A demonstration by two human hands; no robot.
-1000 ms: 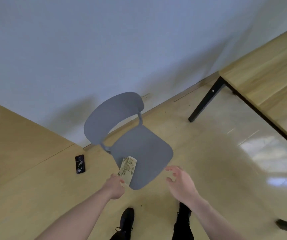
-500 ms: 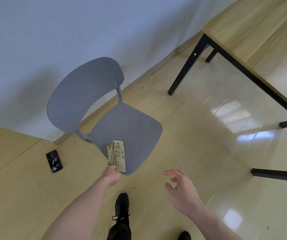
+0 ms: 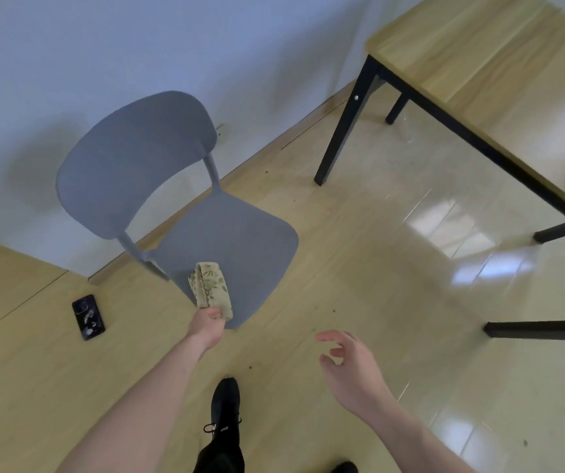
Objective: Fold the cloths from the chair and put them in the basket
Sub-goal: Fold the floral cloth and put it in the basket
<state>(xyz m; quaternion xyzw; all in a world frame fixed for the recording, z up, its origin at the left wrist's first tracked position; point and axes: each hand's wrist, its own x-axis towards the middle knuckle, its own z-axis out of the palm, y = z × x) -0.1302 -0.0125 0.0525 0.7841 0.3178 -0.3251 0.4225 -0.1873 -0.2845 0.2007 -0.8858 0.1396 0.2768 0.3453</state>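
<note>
The left hand gripped the cloth at the chair seat's front edge; right hand hung empty, fingers loose. Pickup underway; next, lifting and folding. No basket visible.

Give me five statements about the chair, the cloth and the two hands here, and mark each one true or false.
1. The left hand grips the near end of the cloth. True.
2. The right hand also holds the cloth. False: it hangs open over the floor, apart from the cloth and the chair.
3. The cloth is plain white. False: it is beige with a green leaf pattern.
4. A dark phone lies on the floor beside the chair. True.
5. A basket stands under the table. False: no basket is in view; only the table's black legs show there.
</note>
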